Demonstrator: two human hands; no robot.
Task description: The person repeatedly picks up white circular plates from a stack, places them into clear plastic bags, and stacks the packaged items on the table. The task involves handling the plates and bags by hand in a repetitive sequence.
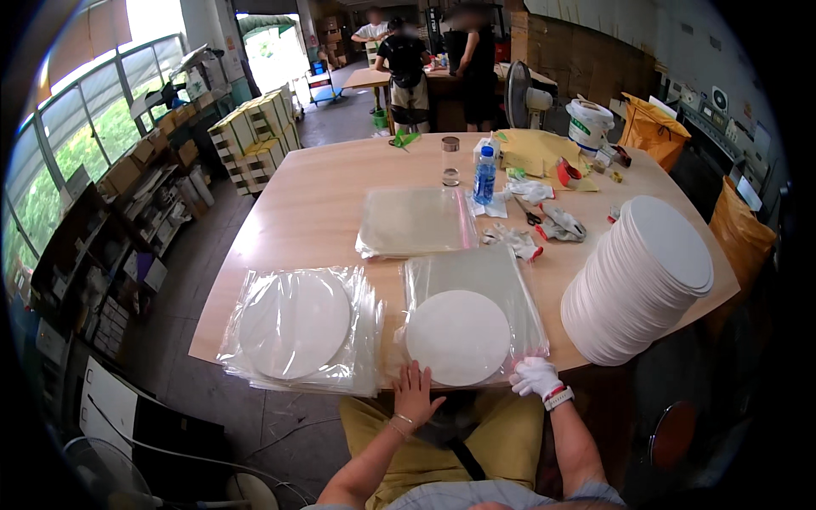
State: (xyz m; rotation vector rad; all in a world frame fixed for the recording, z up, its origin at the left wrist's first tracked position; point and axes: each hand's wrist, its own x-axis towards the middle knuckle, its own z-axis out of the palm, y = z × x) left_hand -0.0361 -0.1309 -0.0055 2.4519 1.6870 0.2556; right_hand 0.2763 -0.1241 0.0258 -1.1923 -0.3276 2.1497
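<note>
A white round disc (457,338) lies at the near edge of the table, in or on a clear plastic bag (476,274); I cannot tell which. My left hand (414,396), bare, has its fingers spread at the bag's near left corner, just beside the disc. At the near right corner, my right hand (535,376), in a white glove, is closed on the bag's edge. To the left, a stack of clear bags (365,323) has a bagged white disc (295,323) on top. A tall, leaning stack of white discs (608,293) stands to the right.
Further back lies a pile of flat clear bags (416,221). Behind it are a blue bottle (484,176), a clear jar (450,161), work gloves (561,223), scissors (533,218), red tape (568,172) and a white bucket (588,127). Several people stand at a far table (367,78).
</note>
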